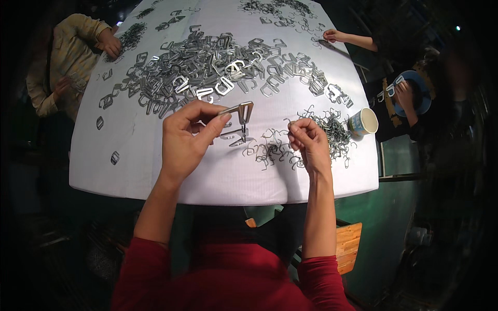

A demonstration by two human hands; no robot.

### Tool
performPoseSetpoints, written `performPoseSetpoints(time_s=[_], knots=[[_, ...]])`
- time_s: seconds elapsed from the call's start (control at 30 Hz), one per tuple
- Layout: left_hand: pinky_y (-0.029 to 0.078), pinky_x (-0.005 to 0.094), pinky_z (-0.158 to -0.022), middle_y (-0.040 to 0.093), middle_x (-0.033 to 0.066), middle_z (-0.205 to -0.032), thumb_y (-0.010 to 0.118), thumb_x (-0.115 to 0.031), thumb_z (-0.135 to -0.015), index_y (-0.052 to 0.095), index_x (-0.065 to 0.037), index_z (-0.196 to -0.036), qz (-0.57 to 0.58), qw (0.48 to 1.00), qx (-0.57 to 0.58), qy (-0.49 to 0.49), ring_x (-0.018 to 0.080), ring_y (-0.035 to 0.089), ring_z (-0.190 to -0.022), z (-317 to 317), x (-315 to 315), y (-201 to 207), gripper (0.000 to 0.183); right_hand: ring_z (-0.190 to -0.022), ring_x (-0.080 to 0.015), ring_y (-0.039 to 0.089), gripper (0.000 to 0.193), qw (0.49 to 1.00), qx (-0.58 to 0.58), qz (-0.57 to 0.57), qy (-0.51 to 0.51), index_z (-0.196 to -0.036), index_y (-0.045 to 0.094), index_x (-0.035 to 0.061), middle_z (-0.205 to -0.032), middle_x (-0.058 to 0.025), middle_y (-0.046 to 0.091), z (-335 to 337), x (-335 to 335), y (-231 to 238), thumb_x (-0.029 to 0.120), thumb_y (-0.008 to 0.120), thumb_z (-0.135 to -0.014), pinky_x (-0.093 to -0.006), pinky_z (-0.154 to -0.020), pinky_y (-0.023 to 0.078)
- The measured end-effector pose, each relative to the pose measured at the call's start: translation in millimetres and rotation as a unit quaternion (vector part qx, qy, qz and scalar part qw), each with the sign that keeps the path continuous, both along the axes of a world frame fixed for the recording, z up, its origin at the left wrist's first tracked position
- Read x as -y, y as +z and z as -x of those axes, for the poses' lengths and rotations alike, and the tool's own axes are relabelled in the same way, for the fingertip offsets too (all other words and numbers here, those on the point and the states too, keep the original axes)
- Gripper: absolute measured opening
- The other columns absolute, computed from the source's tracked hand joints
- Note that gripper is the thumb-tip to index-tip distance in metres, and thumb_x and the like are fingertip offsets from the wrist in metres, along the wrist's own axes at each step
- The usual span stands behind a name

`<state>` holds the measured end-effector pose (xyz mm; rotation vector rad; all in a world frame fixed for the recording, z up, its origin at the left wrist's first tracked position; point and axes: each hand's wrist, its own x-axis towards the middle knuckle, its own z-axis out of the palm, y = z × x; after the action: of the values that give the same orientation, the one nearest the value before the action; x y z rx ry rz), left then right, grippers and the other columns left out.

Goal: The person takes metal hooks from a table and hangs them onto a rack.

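Note:
Between the thumb and fingers of my left hand (pixel 189 136) is a silver metal buckle (pixel 246 112), held above the table. More bright metal pieces (pixel 236 136) show just below it; I cannot tell whether they hang from it or lie on the table. My right hand (pixel 313 141) is closed in a pinch on a thin bent wire hook (pixel 289 122), a little to the right of the buckle and apart from it. Under and beside my right hand spreads a heap of small dark wire hooks (pixel 336 130). Beyond my left hand lies a large pile of flat metal buckles (pixel 205 70).
A paper cup (pixel 367 122) is by the white table's (pixel 140 179) right edge. At the left, a co-worker's hand (pixel 110 44) touches a dark heap. Other people's hands (pixel 334 36) work at the right, one by a blue bowl (pixel 423 96). A wooden stool (pixel 348 246) stands below.

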<state>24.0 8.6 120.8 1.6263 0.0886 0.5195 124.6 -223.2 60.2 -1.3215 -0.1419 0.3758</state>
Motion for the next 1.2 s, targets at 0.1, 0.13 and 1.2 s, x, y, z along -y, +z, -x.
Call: performPoseSetpoints(time_s=[0.1,0.13,1.2], knots=[[0.040,0.0179,-0.050,0.062,0.0012,-0.074,0.067,-0.006,-0.081,0.066,-0.001,-0.087,-0.006,1.000,0.008,-0.018,0.0045,0.055,-0.062,-1.5,8.8,0.9,0.008,-0.065,-0.0104,0.055,0.026,0.994,0.013,-0.104,0.014,-0.102,0.047,0.0042,-0.082,-0.0073,0.059,28.2,-22.6,40.0,0.001,0.064,-0.082,-0.0193,-0.048,0.043],[0.039,0.0184,-0.048,0.060,0.0010,-0.074,0.066,-0.004,-0.081,0.065,-0.001,-0.086,-0.011,1.000,0.008,-0.024,0.0041,0.053,-0.059,-1.4,11.4,3.6,0.006,-0.069,-0.0125,0.058,0.027,0.993,0.037,-0.109,0.013,-0.105,0.045,0.0031,-0.088,-0.0088,0.058,32.1,-26.7,51.4,0.001,0.062,-0.083,-0.0208,-0.050,0.047],[0.045,0.0385,-0.084,0.058,0.0091,-0.106,0.065,-0.027,-0.079,0.057,-0.006,-0.116,-0.677,0.727,-0.044,0.103,0.0276,0.052,-0.098,-152.9,-48.8,-145.7,0.043,-0.063,-0.0166,0.058,0.030,0.915,0.306,0.026,-0.264,-0.081,0.036,0.0059,-0.080,-0.0130,0.053,155.5,53.7,113.4,-0.007,0.063,-0.077,-0.0284,-0.054,0.055]])
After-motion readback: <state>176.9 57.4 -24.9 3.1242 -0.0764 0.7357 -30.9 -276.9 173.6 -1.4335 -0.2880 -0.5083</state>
